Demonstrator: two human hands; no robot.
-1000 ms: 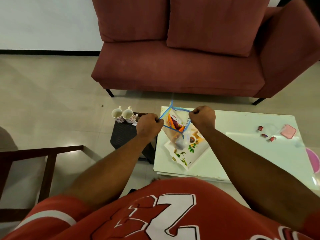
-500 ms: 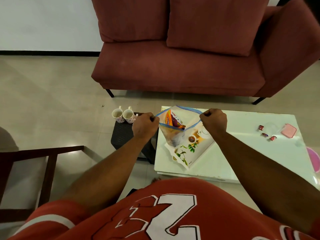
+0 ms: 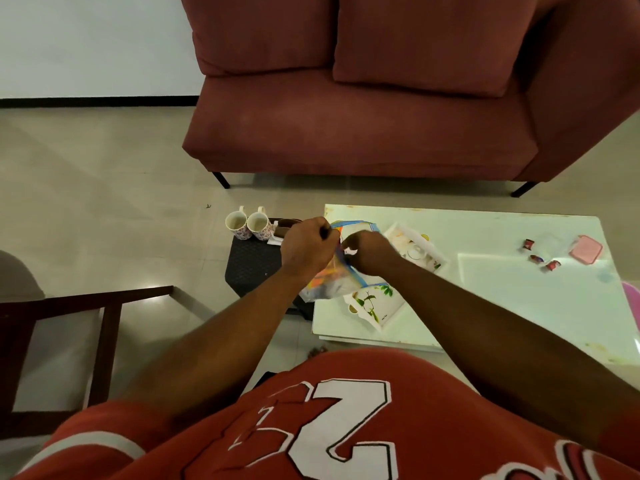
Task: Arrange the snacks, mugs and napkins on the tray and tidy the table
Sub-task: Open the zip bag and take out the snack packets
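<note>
**Inspector:** Left section?

**Officer:** 2 floral mugs (image 3: 259,225) stand upright, side by side, on a dark stool (image 3: 252,268) off the table's left edge.

**Inspector:** Hands?

**Officer:** The left hand (image 3: 306,245) is fisted, gripping the left rim of the clear zip bag (image 3: 329,289). The right hand (image 3: 367,252) sits just beside it, fingers curled on the bag's blue-edged mouth. The bag holds coloured packets and hangs over the tray's left part.

**Inspector:** Tray?

**Officer:** The white leaf-print tray (image 3: 372,306) lies at an angle at the left end of the white table (image 3: 519,299), partly hidden by hands and bag.

**Inspector:** Right section?

**Officer:** 3 small red-wrapped snacks (image 3: 536,259) lie loose near the table's far right, well apart from the tray. A pink box (image 3: 586,250) sits just beside them.
</note>
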